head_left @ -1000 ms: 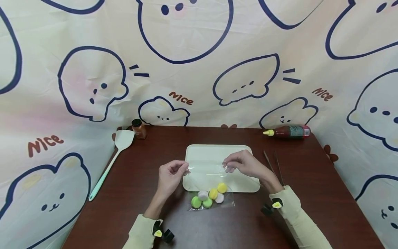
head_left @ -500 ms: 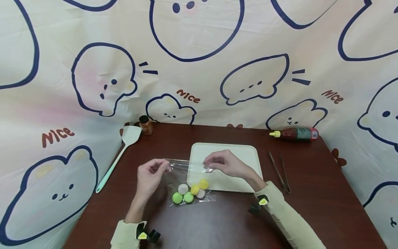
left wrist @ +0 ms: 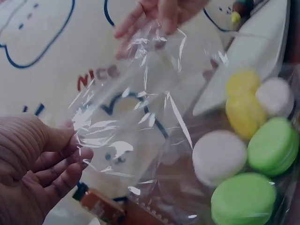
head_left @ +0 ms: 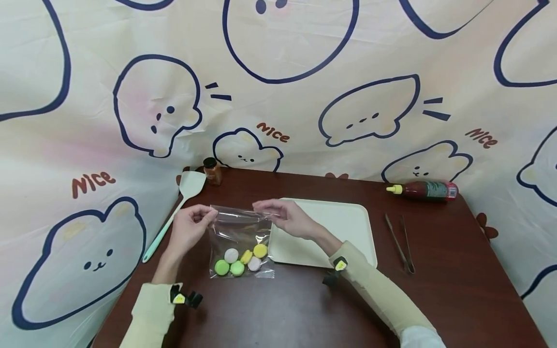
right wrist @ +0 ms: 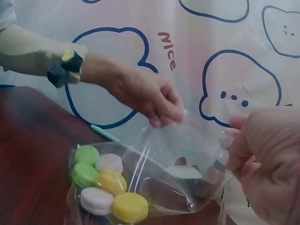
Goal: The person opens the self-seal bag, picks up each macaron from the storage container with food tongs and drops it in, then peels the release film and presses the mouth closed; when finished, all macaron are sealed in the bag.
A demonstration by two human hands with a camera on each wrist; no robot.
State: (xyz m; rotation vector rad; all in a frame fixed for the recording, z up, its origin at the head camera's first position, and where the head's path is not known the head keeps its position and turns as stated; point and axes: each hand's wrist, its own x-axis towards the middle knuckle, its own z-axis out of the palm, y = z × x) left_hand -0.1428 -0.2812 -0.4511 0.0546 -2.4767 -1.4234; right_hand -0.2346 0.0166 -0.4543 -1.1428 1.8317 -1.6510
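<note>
A clear plastic bag (head_left: 237,232) hangs by its top edge between both hands, left of the cream tray. My left hand (head_left: 190,228) pinches its upper left corner between thumb and fingers. At the upper right corner, my right hand (head_left: 290,220) holds the film, its fingers reaching along the top edge. Macarons lie at the bottom of the bag: green ones (left wrist: 243,199), pale lilac ones (left wrist: 219,157) and yellow ones (right wrist: 130,207). In the right wrist view the film stretches between the two hands, with the macarons at lower left.
The cream tray (head_left: 339,227) lies behind the right forearm. Metal tongs (head_left: 400,246) rest to its right, with a red sauce bottle (head_left: 424,190) on its side beyond. A spatula (head_left: 191,184) and a small black-capped jar (head_left: 212,173) are at the back left of the brown table (head_left: 270,314).
Both hands have carried the bag leftward, off the front of the tray. The right hand's fingers now reach over the top edge. The head view has turned slightly left.
</note>
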